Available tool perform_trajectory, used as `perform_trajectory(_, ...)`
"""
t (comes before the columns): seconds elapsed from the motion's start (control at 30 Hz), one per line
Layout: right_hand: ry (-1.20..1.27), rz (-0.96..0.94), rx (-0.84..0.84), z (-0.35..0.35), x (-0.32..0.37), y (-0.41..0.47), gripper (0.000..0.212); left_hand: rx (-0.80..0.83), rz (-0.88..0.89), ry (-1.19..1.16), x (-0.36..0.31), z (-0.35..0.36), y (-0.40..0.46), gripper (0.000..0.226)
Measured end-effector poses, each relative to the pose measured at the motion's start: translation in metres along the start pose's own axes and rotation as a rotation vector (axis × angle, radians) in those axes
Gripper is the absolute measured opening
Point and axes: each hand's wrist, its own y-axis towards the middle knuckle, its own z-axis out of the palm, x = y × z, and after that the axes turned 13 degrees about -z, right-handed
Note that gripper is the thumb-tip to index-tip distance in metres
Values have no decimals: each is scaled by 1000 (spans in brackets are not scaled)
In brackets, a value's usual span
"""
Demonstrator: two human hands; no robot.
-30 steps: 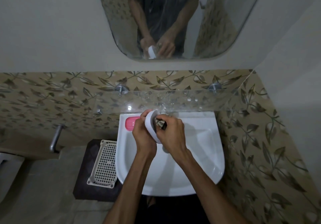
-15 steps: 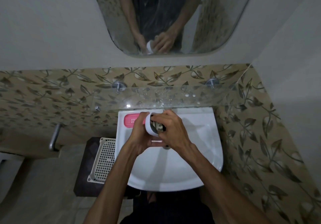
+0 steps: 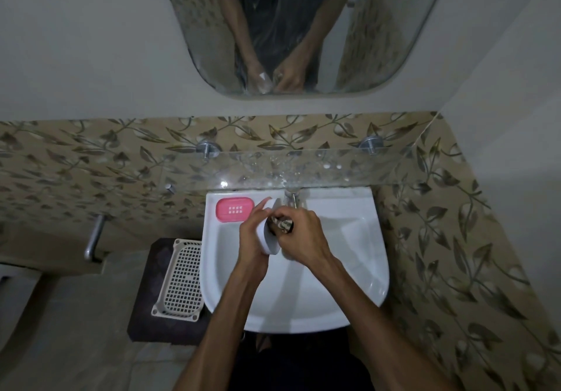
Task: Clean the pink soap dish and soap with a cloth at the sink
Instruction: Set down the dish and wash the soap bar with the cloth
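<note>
Over the white sink [image 3: 358, 269], the left hand [image 3: 253, 236] grips a white oval piece [image 3: 267, 233], smooth and pale, held on edge with its long axis tilted up toward the tap [image 3: 292, 197]; whether it is the soap or part of the dish cannot be told. The right hand [image 3: 303, 234] is curled round a bunched, dark patterned cloth [image 3: 280, 225] and presses it against the inner face of that white piece, above the basin's middle. The pink soap dish [image 3: 234, 209], a rounded rectangle with a small grid of pale holes at its centre, lies flat on the sink's back left corner ledge, just beside the left hand's fingers.
</note>
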Motion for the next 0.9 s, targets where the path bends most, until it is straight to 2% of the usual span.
perform_trajectory(0.07, -8, 5, 1, 3, 0, -3, 25, -94, -6, 47, 2, -3, 0, 59)
perform_trajectory(0.13, 138, 16, 73, 9, 2, -9, 20, -200, 34, 82, 4, -7, 1, 59)
perform_trajectory(0.2, 347, 64, 143, 9, 3, -10, 15, -217, 67, 52, 4, -11, 4, 47)
perform_trajectory(0.27, 572, 175, 119, 5, 0, -7, 9, -202, 71, 22, 2, -13, 4, 29)
perform_trajectory(0.3, 686, 265, 72, 3, -2, -6, 10, -191, 65, 7, 1, -14, 2, 22)
perform_trajectory(0.4, 986, 568, -182, 1, -8, -11, 22, -171, 48, -100, 2, -20, 0, 30)
perform_trajectory(0.47, 1137, 680, -388, 0, -13, -14, 26, -169, 67, -208, 0, -24, -3, 30)
perform_trajectory(0.53, 1247, 709, -547, -3, -16, -14, 23, -147, 86, -301, -2, -26, -5, 35)
perform_trajectory(0.6, 1263, 682, -622, -3, -17, -13, 14, -123, 70, -362, 2, -25, -5, 41)
perform_trajectory(0.7, 1152, 563, -625, 3, -9, -11, 9, -68, -19, -339, 7, -15, -2, 45)
perform_trajectory(0.8, 1011, 447, -619, 6, -6, -12, 16, -43, -49, -167, 6, -14, 0, 46)
perform_trajectory(0.9, 852, 405, -611, 1, -16, -16, 15, -62, -84, 161, -3, -22, 0, 44)
